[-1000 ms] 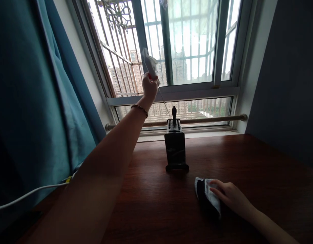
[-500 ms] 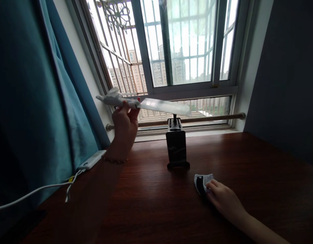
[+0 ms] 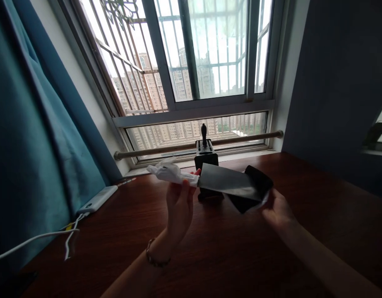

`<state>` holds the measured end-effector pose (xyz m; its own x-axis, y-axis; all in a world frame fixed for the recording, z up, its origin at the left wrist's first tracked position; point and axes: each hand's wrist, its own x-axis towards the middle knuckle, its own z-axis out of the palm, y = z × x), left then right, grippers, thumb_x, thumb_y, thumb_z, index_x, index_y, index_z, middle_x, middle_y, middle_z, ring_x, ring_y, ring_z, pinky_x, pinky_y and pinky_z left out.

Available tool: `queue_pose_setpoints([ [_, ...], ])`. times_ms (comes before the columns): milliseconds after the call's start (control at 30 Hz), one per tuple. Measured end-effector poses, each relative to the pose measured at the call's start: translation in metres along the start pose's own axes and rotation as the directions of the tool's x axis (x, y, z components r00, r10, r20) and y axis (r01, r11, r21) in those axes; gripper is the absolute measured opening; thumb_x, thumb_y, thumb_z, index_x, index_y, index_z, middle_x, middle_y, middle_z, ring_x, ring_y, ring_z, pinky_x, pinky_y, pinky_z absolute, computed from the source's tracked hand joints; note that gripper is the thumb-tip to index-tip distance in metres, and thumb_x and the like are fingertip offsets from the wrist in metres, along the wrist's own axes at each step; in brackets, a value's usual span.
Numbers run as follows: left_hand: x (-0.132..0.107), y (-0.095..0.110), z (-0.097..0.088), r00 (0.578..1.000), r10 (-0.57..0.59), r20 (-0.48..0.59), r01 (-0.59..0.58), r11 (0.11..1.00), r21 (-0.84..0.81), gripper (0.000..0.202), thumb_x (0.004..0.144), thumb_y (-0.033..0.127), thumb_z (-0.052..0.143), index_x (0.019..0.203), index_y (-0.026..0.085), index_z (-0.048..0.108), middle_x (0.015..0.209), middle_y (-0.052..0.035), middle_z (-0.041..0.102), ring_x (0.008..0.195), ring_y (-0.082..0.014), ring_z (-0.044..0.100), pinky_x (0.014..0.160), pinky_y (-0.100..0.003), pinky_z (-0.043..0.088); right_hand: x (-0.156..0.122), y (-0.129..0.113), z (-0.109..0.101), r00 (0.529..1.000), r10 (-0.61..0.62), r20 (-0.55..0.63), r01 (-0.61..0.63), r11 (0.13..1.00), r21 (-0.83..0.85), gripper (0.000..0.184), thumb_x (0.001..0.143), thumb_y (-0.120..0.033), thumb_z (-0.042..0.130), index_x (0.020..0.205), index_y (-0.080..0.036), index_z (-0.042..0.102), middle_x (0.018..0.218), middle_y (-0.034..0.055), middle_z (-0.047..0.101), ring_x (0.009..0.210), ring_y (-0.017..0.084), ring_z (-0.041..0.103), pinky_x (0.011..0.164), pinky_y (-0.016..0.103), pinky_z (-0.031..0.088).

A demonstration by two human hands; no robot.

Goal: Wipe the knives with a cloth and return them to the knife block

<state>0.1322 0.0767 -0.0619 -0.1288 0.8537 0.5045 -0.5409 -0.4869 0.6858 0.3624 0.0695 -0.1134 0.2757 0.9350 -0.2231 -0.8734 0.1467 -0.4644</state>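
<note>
A kitchen knife (image 3: pixel 228 180) with a broad, flat blade is held up over the table, lying across my view with its tip to the right. White crumpled wrapping (image 3: pixel 170 171) covers its handle, and my left hand (image 3: pixel 181 203) is closed round that wrapped end near the blade. In my right hand (image 3: pixel 279 209) is a black-and-white cloth (image 3: pixel 259 182), folded round the tip end of the blade, so that end is hidden. The thumb and fingers of my right hand are partly behind the cloth.
Behind the knife stands a black stand (image 3: pixel 206 159) with an upright knob, partly covered by the blade. A white power strip (image 3: pixel 97 199) with white cables lies at the left edge of the brown table (image 3: pixel 166 265). A blue curtain (image 3: pixel 44 136) hangs left; a barred window is ahead.
My left hand has lowered the knife and brought it to the right. My right hand has lifted the cloth off the table and up onto the blade's end. The view has shifted slightly.
</note>
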Motion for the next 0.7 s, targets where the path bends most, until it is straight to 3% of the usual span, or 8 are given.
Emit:
queue_pose_setpoints([
  [100, -0.017, -0.02, -0.011, 0.995, -0.1, -0.015, 0.1, 0.995, 0.001, 0.026, 0.078, 0.026, 0.065, 0.102, 0.023, 0.054, 0.1, -0.0033, 0.066, 0.105, -0.0229, 0.06, 0.089, -0.035, 0.05, 0.012, -0.005, -0.002, 0.995, 0.025, -0.092, -0.02, 0.999, 0.049, 0.021, 0.088, -0.01, 0.041, 0.086, -0.013, 0.061, 0.072, 0.0039, 0.065, 0.07, 0.015, 0.064, 0.067, 0.026, 0.056],
  [200, -0.029, -0.036, -0.027, 0.965, -0.257, -0.054, 0.259, 0.966, 0.024, 0.026, 0.072, 0.023, 0.071, 0.093, 0.021, 0.056, 0.088, 0.0006, 0.066, 0.093, -0.0205, 0.064, 0.086, -0.038, 0.051, 0.031, -0.009, -0.013, 0.998, -0.005, -0.062, 0.003, 1.0, -0.03, 0.018, 0.084, -0.005, 0.044, 0.085, -0.012, 0.061, 0.073, 0.0039, 0.066, 0.068, 0.015, 0.064, 0.066, 0.025, 0.056],
  [300, -0.035, -0.046, -0.041, 0.881, -0.473, 0.022, 0.471, 0.88, 0.054, 0.034, 0.066, 0.022, 0.075, 0.095, 0.017, 0.059, 0.092, -0.0046, 0.067, 0.088, -0.0216, 0.065, 0.088, -0.04, 0.05, 0.05, -0.011, -0.029, 0.998, -0.044, -0.046, 0.038, 0.991, -0.13, 0.02, 0.082, 0.0, 0.044, 0.082, -0.011, 0.061, 0.074, 0.0046, 0.066, 0.067, 0.014, 0.063, 0.063, 0.024, 0.056],
  [400, -0.036, -0.051, -0.056, 0.775, -0.622, 0.11, 0.616, 0.783, 0.085, 0.055, 0.06, 0.014, 0.078, 0.111, 0.022, 0.058, 0.107, -0.0062, 0.065, 0.1, -0.0232, 0.061, 0.094, -0.036, 0.045, 0.064, -0.011, -0.048, 0.997, -0.057, -0.049, 0.046, 0.979, -0.197, 0.021, 0.08, 0.001, 0.046, 0.081, -0.013, 0.062, 0.075, 0.0036, 0.067, 0.065, 0.013, 0.063, 0.062, 0.022, 0.055],
  [500, -0.031, -0.057, -0.074, 0.593, -0.782, 0.191, 0.781, 0.616, 0.099, 0.051, 0.059, 0.017, 0.078, 0.107, 0.024, 0.062, 0.112, -0.0064, 0.064, 0.106, -0.0253, 0.059, 0.093, -0.033, 0.045, 0.071, -0.011, -0.064, 0.999, -0.039, -0.037, 0.028, 0.967, -0.252, 0.019, 0.078, -0.003, 0.051, 0.078, -0.015, 0.064, 0.075, 0.002, 0.067, 0.067, 0.014, 0.063, 0.065, 0.023, 0.054],
  [600, -0.025, -0.069, -0.092, 0.455, -0.862, 0.222, 0.881, 0.472, 0.028, 0.04, 0.061, 0.035, 0.077, 0.096, 0.02, 0.065, 0.102, -0.0082, 0.067, 0.089, -0.0231, 0.065, 0.078, -0.029, 0.051, 0.072, -0.013, -0.072, 0.998, -0.058, -0.031, 0.044, 0.945, -0.323, 0.019, 0.072, -0.003, 0.053, 0.078, -0.016, 0.065, 0.076, 0.0021, 0.067, 0.068, 0.015, 0.063, 0.065, 0.024, 0.054],
  [633, -0.023, -0.072, -0.095, 0.391, -0.886, 0.248, 0.912, 0.409, 0.023, 0.041, 0.063, 0.04, 0.074, 0.096, 0.017, 0.065, 0.101, -0.0097, 0.067, 0.082, -0.0203, 0.065, 0.072, -0.027, 0.052, 0.072, -0.014, -0.074, 0.998, -0.062, -0.021, 0.051, 0.94, -0.336, 0.02, 0.071, -0.003, 0.054, 0.08, -0.016, 0.066, 0.077, 0.0023, 0.067, 0.068, 0.015, 0.062, 0.065, 0.024, 0.054],
  [700, -0.02, -0.076, -0.099, 0.155, -0.92, 0.36, 0.969, 0.213, 0.127, 0.052, 0.068, 0.049, 0.067, 0.103, 0.01, 0.061, 0.104, -0.0156, 0.065, 0.07, -0.0168, 0.064, 0.058, -0.024, 0.05, 0.069, -0.014, -0.074, 0.998, -0.061, -0.003, 0.056, 0.935, -0.349, 0.021, 0.068, -0.004, 0.057, 0.082, -0.016, 0.067, 0.079, 0.0026, 0.067, 0.068, 0.015, 0.062, 0.063, 0.024, 0.053],
])
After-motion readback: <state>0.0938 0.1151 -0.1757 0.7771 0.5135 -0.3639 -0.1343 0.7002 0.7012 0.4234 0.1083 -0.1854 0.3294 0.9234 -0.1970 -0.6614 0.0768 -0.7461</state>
